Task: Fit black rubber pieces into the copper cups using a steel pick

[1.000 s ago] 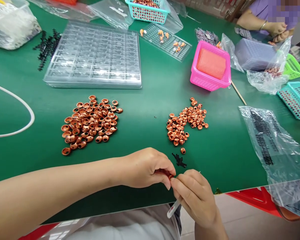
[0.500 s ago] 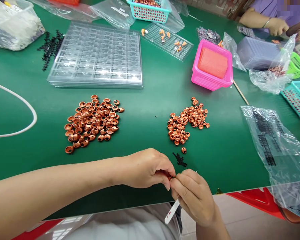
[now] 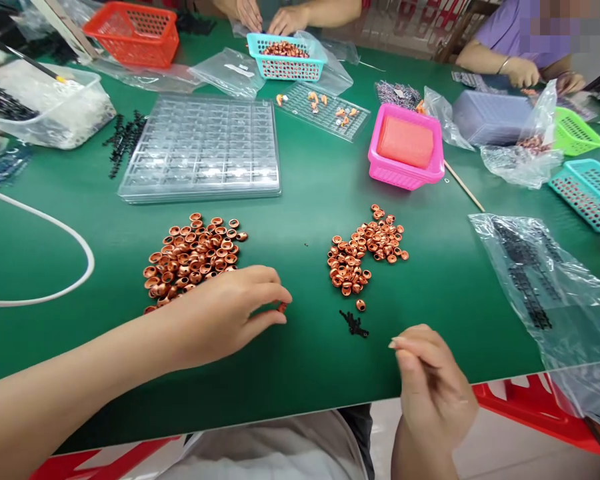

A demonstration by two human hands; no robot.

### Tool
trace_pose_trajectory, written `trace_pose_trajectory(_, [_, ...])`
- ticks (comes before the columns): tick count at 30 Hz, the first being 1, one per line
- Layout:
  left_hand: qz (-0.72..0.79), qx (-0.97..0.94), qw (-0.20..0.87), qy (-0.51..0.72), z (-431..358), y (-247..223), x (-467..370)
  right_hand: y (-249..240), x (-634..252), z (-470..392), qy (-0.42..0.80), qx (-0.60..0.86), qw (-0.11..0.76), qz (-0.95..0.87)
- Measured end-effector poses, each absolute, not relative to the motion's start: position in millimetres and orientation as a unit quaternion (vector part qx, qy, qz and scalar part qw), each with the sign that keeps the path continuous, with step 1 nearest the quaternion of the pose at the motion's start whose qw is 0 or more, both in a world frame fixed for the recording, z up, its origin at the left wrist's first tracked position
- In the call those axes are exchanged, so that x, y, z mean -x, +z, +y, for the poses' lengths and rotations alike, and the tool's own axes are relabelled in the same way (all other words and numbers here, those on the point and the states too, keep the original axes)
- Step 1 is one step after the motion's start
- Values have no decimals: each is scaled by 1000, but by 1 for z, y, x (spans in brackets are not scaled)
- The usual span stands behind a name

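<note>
Between the thumb and fingers of my left hand (image 3: 240,307) is a small reddish-copper piece (image 3: 282,307), mostly covered by the fingertips. That hand is just in front of a pile of copper-coloured hollow rings (image 3: 195,250) on the green table. My right hand (image 3: 433,380) is at the table's front edge with thumb and forefinger pinched together; what they hold, if anything, is too small to name. Left of its fingertips lie small black parts (image 3: 354,324). Behind these sit a single copper piece (image 3: 361,305) and a second copper pile (image 3: 349,265).
Clear trays (image 3: 205,150) stand behind the left pile, and a pink basket (image 3: 405,175) behind the right one. A white cord (image 3: 55,223) curves at left. A plastic bag (image 3: 540,287) lies at right. Other people's hands work across the table.
My hands have separated: the left moved left and up with the small piece, the right moved right. The white stick in my right hand no longer shows. The view has tilted up.
</note>
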State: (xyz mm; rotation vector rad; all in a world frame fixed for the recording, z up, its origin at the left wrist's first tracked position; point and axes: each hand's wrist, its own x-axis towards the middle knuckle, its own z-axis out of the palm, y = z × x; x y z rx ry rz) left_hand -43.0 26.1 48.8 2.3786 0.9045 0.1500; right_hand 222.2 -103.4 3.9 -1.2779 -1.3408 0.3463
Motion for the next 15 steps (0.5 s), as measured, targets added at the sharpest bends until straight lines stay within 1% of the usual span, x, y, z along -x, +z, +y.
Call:
trace_pose_trajectory(1, [358,-899,247,51,27,48,52,3,-223,-103,143,547,634,-528])
trace_pose_trajectory(3, [381,-909,166,45,29,46,66,0,-224,-100,161,531,694,-459])
trace_pose_trajectory(6, [386,-916,92,66,28,49,70,-2,-223,-98,197,519,726,-406])
trace_pose_trajectory(8, [365,-923,85,92,24,55,58,-2,-222,-99,195,517,731,-401])
trace_pose_trajectory(11, [310,-935,116,124,17,62,23,-3,-220,-101,189,536,712,-412])
trace_pose_trajectory(15, [239,-950,162,116,15,54,-30,-5,-223,-105,130,597,671,-420])
